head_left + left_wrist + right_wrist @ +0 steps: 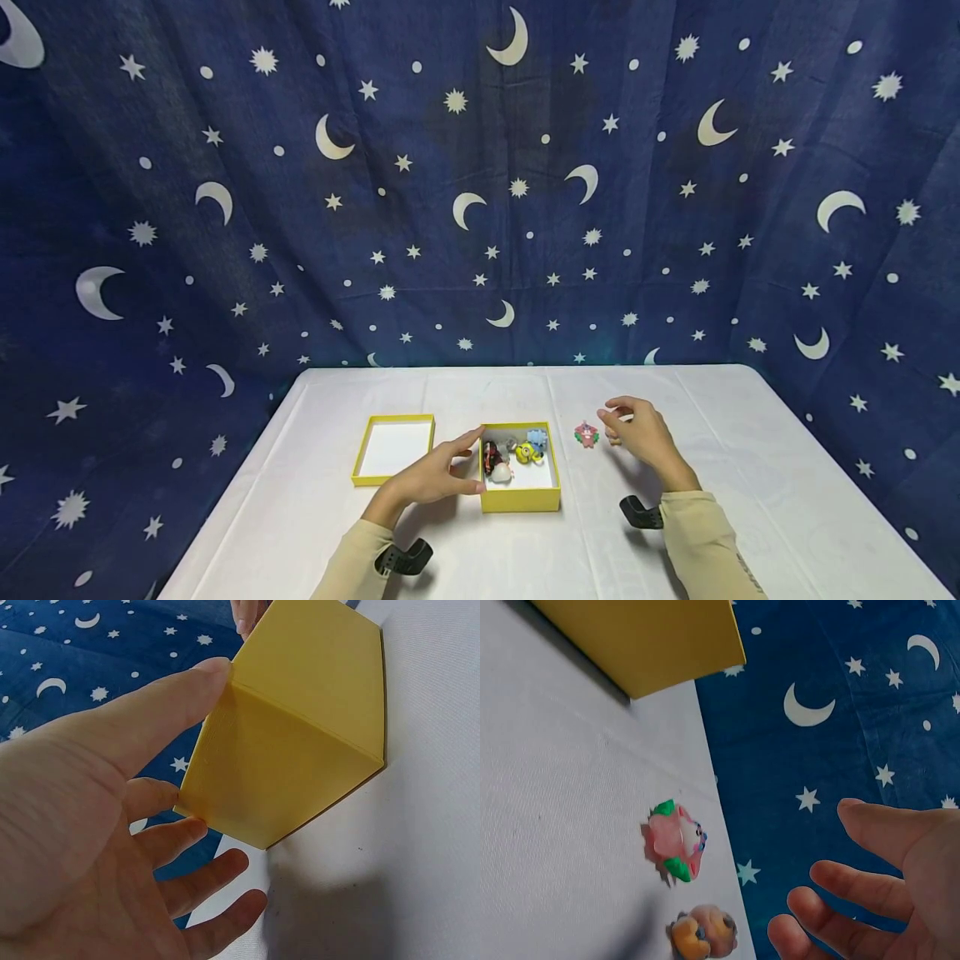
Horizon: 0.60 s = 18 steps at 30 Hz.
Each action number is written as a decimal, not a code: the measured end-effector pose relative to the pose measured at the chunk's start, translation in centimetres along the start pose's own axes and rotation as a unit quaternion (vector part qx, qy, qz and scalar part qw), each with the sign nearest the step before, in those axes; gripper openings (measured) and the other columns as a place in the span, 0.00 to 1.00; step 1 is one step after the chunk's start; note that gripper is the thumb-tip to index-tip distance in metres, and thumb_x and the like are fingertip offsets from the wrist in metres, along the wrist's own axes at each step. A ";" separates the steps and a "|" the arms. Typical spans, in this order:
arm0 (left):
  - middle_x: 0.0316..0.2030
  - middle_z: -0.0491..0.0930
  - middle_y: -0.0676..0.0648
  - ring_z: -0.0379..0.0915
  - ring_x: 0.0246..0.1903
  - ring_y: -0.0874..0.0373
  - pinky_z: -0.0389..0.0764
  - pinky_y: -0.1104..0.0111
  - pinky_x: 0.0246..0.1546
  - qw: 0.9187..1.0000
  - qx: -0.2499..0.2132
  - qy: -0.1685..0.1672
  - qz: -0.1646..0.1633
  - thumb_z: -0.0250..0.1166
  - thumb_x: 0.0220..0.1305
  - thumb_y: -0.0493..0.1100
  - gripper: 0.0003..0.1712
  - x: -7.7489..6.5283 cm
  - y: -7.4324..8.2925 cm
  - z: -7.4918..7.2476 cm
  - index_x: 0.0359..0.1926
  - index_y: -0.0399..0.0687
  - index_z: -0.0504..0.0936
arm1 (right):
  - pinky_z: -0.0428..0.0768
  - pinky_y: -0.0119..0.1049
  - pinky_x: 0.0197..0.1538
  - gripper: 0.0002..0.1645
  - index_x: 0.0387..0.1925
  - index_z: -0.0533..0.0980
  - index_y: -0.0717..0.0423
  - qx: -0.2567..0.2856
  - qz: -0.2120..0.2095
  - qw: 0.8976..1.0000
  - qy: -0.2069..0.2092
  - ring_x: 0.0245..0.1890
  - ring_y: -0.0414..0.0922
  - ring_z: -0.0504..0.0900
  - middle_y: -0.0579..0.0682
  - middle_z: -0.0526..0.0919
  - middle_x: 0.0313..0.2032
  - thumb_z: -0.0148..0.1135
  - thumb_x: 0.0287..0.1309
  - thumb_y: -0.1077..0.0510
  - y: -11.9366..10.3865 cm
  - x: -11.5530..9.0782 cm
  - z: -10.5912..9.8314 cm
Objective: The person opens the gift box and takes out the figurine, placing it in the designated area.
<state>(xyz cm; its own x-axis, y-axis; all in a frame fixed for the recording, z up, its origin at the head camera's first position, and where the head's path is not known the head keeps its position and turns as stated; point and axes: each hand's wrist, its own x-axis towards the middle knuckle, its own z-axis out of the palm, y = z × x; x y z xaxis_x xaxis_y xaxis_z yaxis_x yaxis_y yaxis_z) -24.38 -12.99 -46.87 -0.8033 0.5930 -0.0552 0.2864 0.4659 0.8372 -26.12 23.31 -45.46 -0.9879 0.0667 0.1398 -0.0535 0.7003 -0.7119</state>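
My left hand [435, 477] rests its thumb and foremost fingertips against the left side of a yellow box [521, 500], at the corners, while its other fingers hang loose. Inside the box lie small toy figures: a yellow one [525, 452], a blue one [537, 437], a dark red and black one [491, 458] and a white one [501, 473]. Right of the box, a pink figure with green sides [587, 434] is on the table. My right hand [639, 429] hovers with relaxed, empty fingers over a tan-and-orange figure [703, 931], partly hidden by them in the head view.
A shallow yellow-edged box lid [393, 450] with a white inside lies left of the box. The white cloth-covered table [757, 492] ends at a dark blue curtain [420, 167] with moons and stars. A black wrist mount [405, 557] sits on each sleeve.
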 end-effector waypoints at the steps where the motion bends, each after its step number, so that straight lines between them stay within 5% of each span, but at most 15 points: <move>1: 0.80 0.51 0.43 0.60 0.73 0.37 0.69 0.46 0.70 1.000 -0.001 -0.001 0.001 0.71 0.64 0.46 0.52 0.0 0.0 0.0 0.81 0.49 0.51 | 0.77 0.34 0.34 0.26 0.57 0.78 0.67 0.006 -0.001 1.000 -0.003 0.36 0.50 0.87 0.63 0.86 0.44 0.64 0.66 0.51 -0.1 0.0 0.1; 5: 0.80 0.51 0.42 0.60 0.73 0.38 0.69 0.46 0.70 1.000 -0.004 -0.003 0.001 0.71 0.64 0.46 0.52 0.0 0.0 -0.1 0.81 0.48 0.51 | 0.80 0.33 0.31 0.25 0.56 0.79 0.67 0.012 -0.013 1.000 -0.010 0.34 0.47 0.86 0.62 0.86 0.44 0.65 0.65 0.53 -0.6 -0.1 0.4; 12: 0.80 0.50 0.42 0.60 0.74 0.38 0.68 0.46 0.71 1.000 0.000 -0.002 0.002 0.71 0.64 0.46 0.52 0.0 -0.1 -0.1 0.81 0.48 0.51 | 0.80 0.41 0.42 0.22 0.53 0.81 0.65 -0.007 -0.043 0.999 -0.012 0.40 0.51 0.84 0.60 0.87 0.43 0.66 0.64 0.53 -1.6 -0.2 1.0; 18: 0.80 0.50 0.43 0.60 0.74 0.38 0.68 0.46 0.71 1.000 0.000 -0.001 -0.004 0.71 0.64 0.46 0.52 0.0 -0.2 0.0 0.81 0.50 0.51 | 0.78 0.38 0.41 0.21 0.53 0.81 0.63 -0.001 -0.044 0.999 -0.029 0.40 0.48 0.83 0.57 0.87 0.43 0.66 0.64 0.53 -2.5 -0.6 1.4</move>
<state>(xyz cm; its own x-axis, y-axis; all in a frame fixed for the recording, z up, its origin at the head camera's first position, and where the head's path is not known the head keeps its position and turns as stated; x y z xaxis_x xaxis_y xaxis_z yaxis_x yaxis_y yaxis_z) -24.47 -13.08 -47.05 -0.8044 0.5908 -0.0626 0.2807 0.4707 0.8365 -25.58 20.46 -44.73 -0.9861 -0.0358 0.1622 -0.1403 0.7024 -0.6978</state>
